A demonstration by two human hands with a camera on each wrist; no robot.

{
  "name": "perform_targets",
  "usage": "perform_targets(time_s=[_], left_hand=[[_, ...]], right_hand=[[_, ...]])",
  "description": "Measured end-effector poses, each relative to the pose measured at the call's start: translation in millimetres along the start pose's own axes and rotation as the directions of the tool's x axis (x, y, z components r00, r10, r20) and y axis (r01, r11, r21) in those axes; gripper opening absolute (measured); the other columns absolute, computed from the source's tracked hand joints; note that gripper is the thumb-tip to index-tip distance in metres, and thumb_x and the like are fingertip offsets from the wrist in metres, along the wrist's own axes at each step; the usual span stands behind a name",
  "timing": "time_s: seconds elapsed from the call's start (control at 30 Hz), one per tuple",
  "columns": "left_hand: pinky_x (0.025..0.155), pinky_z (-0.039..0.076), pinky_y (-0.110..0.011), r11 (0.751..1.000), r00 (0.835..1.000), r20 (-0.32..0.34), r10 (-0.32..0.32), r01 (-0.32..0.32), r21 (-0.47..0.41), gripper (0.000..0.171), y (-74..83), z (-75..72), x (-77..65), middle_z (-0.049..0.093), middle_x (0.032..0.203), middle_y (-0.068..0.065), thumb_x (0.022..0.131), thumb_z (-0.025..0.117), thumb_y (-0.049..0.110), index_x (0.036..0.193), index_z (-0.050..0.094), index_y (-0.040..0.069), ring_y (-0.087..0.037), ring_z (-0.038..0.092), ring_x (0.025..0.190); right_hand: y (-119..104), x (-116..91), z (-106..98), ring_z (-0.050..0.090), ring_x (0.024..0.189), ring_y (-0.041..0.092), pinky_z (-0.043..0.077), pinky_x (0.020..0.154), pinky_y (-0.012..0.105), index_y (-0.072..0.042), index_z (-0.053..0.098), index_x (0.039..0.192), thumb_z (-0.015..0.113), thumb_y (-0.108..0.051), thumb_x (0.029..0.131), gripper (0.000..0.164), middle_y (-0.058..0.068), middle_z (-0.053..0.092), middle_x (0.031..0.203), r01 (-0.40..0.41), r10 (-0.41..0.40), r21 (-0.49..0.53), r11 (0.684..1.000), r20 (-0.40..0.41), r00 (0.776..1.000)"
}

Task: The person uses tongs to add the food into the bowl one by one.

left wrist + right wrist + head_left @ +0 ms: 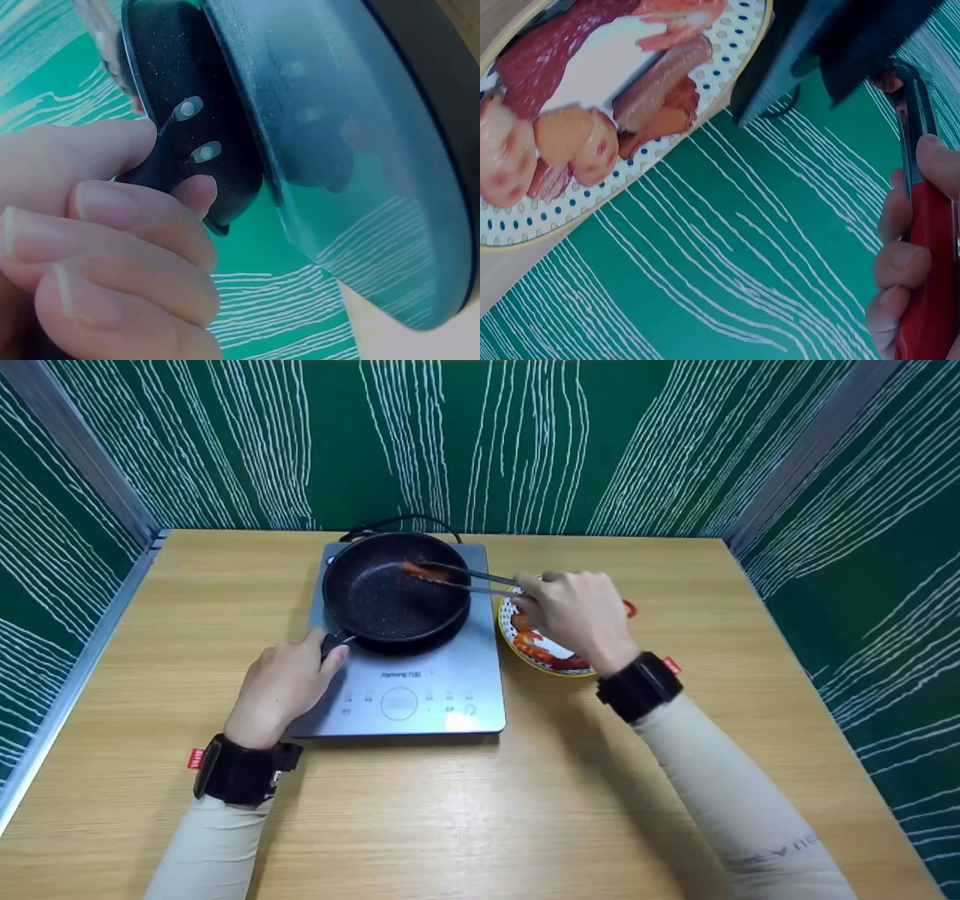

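The left hand [285, 682] has its fingers curled round the handle [334, 643], probably to steady the pan [375, 592] just ahead of them, over the cooker [420, 682]. To their right, a reddish food piece [424, 573] sits between the tips of the tongs [934, 225], inside the pan's rim; the right hand [577, 611] grips the tongs, whose length likely spares its fingers contact. Beneath those fingers, a plate [600, 64] lies within easy reach.

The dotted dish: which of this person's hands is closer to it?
Right. The right hand grips the tongs and hides part of the dish in the head view; the left hand is farther, across the cooktop, gripping the pan handle.
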State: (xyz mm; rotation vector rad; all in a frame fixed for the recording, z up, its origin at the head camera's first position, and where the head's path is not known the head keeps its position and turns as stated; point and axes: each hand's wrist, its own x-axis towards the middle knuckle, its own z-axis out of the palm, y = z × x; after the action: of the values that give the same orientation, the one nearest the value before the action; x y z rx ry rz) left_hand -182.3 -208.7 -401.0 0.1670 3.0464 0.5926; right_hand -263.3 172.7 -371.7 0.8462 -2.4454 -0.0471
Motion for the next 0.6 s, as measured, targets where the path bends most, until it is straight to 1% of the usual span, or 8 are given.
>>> perform_targets(time_s=[0.13,0.3,0.4,0.6], left_hand=[[0.060,0.033,-0.039,1.000,1.000,0.000,-0.001,0.001,-0.008,0.039,-0.8,1.0,-0.4,0.042,0.077,-0.008,0.113,0.048,0.042,0.114,0.055,0.003,-0.031,0.051,0.069],[0.061,0.033,-0.039,1.000,1.000,0.005,-0.004,0.005,-0.018,0.038,-1.1,1.0,-0.6,0.042,0.077,-0.008,0.113,0.047,0.043,0.113,0.054,0.005,-0.031,0.051,0.070],[0.061,0.033,-0.039,1.000,1.000,0.011,-0.008,0.008,-0.022,0.038,-0.7,0.5,-0.7,0.040,0.077,-0.008,0.113,0.047,0.043,0.113,0.054,0.005,-0.031,0.052,0.070],[0.061,0.033,-0.039,1.000,1.000,0.011,-0.012,0.012,-0.019,0.039,-0.2,0.3,-0.3,0.042,0.077,-0.008,0.113,0.048,0.043,0.115,0.055,0.004,-0.031,0.052,0.070]], right_hand=[[-7.6,9.2,9.9,0.048,0.047,0.022,0.042,0.042,0.040,-0.016,0.067,0.098,0.064,-0.040,0.107,0.026,0.006,0.060,0.065,-0.002,0.003,-0.037,0.999,0.022,1.000],[-16.7,21.4,17.4,0.042,0.048,0.021,0.040,0.043,0.039,-0.015,0.069,0.099,0.064,-0.039,0.107,0.026,0.008,0.060,0.067,-0.018,0.022,-0.066,0.998,0.054,0.998],[-22.6,28.0,21.6,0.040,0.050,0.019,0.039,0.044,0.039,-0.014,0.070,0.102,0.066,-0.039,0.107,0.026,0.009,0.062,0.070,-0.022,0.028,-0.080,0.997,0.072,0.997],[-34.8,36.2,31.8,0.047,0.052,0.020,0.041,0.045,0.036,-0.014,0.075,0.115,0.064,-0.037,0.107,0.027,0.010,0.068,0.077,0.004,0.005,-0.121,0.993,0.077,0.997]])
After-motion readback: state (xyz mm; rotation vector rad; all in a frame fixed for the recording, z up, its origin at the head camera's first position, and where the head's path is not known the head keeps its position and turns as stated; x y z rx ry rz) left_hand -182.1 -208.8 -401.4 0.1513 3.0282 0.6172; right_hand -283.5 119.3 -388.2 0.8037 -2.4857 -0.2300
